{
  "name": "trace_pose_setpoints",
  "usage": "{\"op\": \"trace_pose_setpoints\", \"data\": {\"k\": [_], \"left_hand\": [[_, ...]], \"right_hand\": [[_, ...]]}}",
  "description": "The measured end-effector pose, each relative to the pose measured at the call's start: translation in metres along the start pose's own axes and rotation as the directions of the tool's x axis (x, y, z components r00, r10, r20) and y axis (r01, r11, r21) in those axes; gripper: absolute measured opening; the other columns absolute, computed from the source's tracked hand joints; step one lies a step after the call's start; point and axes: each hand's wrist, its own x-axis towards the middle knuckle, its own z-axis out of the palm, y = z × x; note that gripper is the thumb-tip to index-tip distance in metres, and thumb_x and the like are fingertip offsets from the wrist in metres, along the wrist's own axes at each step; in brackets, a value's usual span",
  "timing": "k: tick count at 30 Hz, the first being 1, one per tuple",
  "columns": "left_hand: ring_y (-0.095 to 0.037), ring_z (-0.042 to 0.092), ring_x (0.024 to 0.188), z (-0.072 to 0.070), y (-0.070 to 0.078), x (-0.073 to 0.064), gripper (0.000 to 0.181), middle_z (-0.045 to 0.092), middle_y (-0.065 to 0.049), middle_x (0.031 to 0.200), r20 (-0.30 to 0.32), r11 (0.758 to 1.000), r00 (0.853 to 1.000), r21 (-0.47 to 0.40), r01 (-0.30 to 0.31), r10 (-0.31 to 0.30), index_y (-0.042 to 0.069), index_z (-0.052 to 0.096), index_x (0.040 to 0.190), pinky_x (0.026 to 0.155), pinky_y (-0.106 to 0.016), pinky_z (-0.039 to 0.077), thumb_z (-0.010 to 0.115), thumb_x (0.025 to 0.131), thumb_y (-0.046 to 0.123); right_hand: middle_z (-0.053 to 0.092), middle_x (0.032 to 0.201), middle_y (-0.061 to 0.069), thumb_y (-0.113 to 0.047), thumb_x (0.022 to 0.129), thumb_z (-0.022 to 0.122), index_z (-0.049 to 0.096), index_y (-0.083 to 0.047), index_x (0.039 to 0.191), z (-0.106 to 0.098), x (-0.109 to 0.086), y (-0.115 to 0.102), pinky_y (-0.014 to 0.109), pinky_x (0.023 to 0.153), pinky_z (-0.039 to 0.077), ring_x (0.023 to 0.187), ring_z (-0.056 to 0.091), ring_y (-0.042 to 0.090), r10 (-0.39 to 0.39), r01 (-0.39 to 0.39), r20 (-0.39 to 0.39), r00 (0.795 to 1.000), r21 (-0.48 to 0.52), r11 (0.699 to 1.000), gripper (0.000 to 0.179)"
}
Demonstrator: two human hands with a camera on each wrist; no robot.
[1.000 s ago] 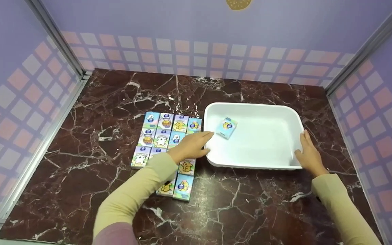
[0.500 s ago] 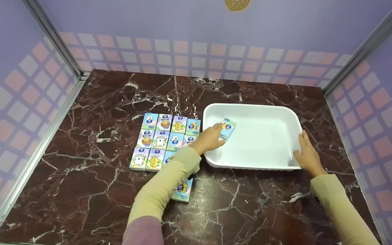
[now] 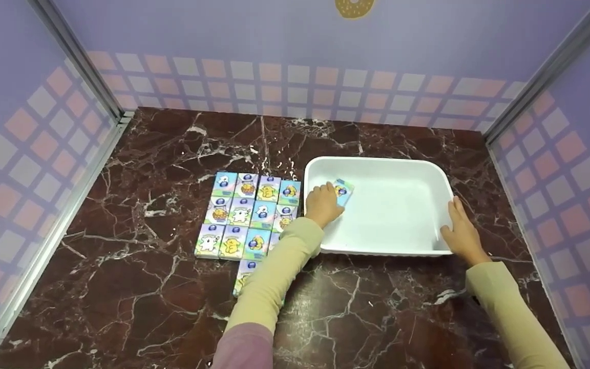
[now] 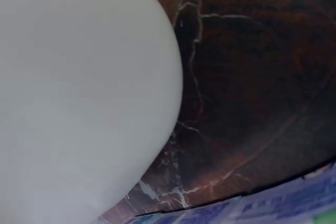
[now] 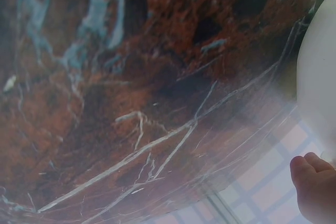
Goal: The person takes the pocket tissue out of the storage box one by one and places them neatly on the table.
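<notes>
My left hand (image 3: 324, 205) is inside the left end of the white plastic tub (image 3: 392, 212), its fingers curled at a small printed pack (image 3: 345, 190). The pack has a light-blue face with a yellow cartoon figure, and the hand covers its lower left part. At the tub's right side, my right hand (image 3: 463, 233) grips the rim, thumb on the inner side and fingers outside. The left wrist view is mostly filled by the white tub wall (image 4: 79, 93). Some fingers of the right hand (image 5: 315, 184) show at the edge of the right wrist view.
Left of the tub, several similar printed packs (image 3: 240, 211) lie in tight rows, partly hidden by my left sleeve (image 3: 269, 282). Everything stands on a dark red marble-patterned table (image 3: 162, 287). Purple checked panels (image 3: 295, 92) enclose the back and sides.
My left hand has moved right, from the tub's left rim into the tub and onto the pack there. The right hand and the tub stay in place.
</notes>
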Motion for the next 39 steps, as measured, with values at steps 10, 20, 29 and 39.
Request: {"op": "trace_pose_setpoints", "data": {"k": [10,20,29,39], "left_hand": [[-0.023,0.054,0.101,0.014,0.000,0.000,0.068,0.059,-0.009,0.111,-0.039,1.000,0.999,-0.016,0.027,-0.028,0.002,0.046,0.124,0.086,-0.033,0.045,0.059,0.077,0.049],[-0.025,0.052,0.102,0.009,-0.003,-0.003,0.051,0.057,-0.010,0.110,0.022,0.996,0.999,-0.083,-0.027,0.029,0.003,0.048,0.120,0.087,-0.035,0.046,0.060,0.078,0.029],[-0.024,0.049,0.113,-0.001,-0.004,-0.004,0.046,0.050,-0.007,0.126,0.153,0.983,0.971,-0.013,-0.183,0.183,0.008,0.048,0.123,0.094,-0.036,0.042,0.059,0.080,0.019],[-0.024,0.054,0.105,-0.002,0.020,-0.015,0.091,0.052,-0.014,0.120,0.108,0.999,0.993,-0.021,0.043,-0.040,-0.002,0.025,0.137,0.084,-0.032,0.048,0.053,0.075,0.058]], "right_hand": [[0.004,0.148,0.018,-0.005,0.080,0.042,0.014,0.007,0.138,0.002,0.000,-0.002,0.058,0.098,0.022,0.129,0.017,0.045,-0.005,0.005,0.001,1.000,0.023,1.000,0.065],[0.005,0.148,0.018,-0.004,0.081,0.042,0.014,0.006,0.138,0.001,0.000,-0.003,0.058,0.096,0.024,0.127,0.019,0.046,-0.005,0.005,-0.006,1.000,0.025,1.000,0.065],[0.007,0.147,0.019,-0.005,0.079,0.043,0.016,0.007,0.138,0.002,-0.001,0.000,0.058,0.096,0.025,0.127,0.020,0.046,-0.024,0.025,-0.028,0.999,0.025,0.999,0.065],[0.008,0.147,0.020,-0.004,0.079,0.043,0.016,0.008,0.137,0.002,-0.001,0.000,0.058,0.097,0.024,0.128,0.020,0.045,-0.016,0.017,-0.036,0.999,0.033,0.999,0.065]]}}
